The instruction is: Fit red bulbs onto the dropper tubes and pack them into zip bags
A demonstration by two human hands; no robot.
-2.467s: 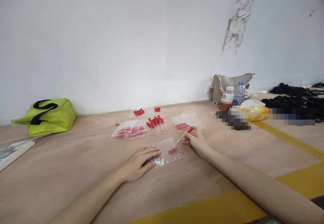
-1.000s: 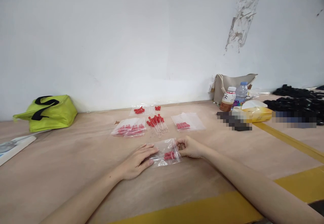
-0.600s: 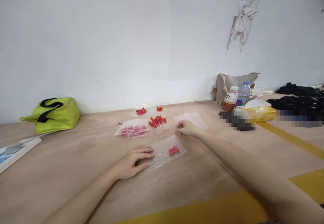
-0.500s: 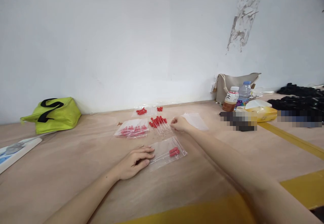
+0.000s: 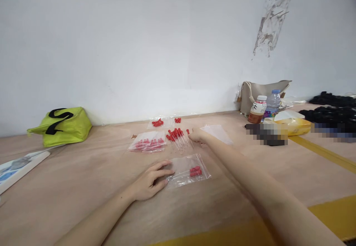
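Note:
My left hand point(image 5: 150, 181) lies flat with fingers spread, its fingertips on the edge of a clear zip bag point(image 5: 183, 161). Inside that bag are droppers with red rubber bulbs point(image 5: 195, 171) and thin clear tubes. Farther out, my right hand point(image 5: 197, 135) is closed in a pinch on a single dropper point(image 5: 188, 131), its red bulb sticking up past the fingers. Just left of it lies a pile of loose droppers point(image 5: 178, 137), bulbs pointing away from me. Filled bags of droppers point(image 5: 147, 144) overlap left of the pile.
Behind the pile is a clear bag with red bulbs point(image 5: 157, 122). Flat empty bags point(image 5: 218, 133) lie beside my right wrist. A green bag point(image 5: 66, 127) stands at left; two bottles point(image 5: 257, 109), a grey bag point(image 5: 246, 97) and a yellow tissue pack point(image 5: 299, 127) stand at right.
My right hand has drawn a dropper slightly away from the pile, to the right. The left hand stays at the zip bag. The whole view has shifted a little.

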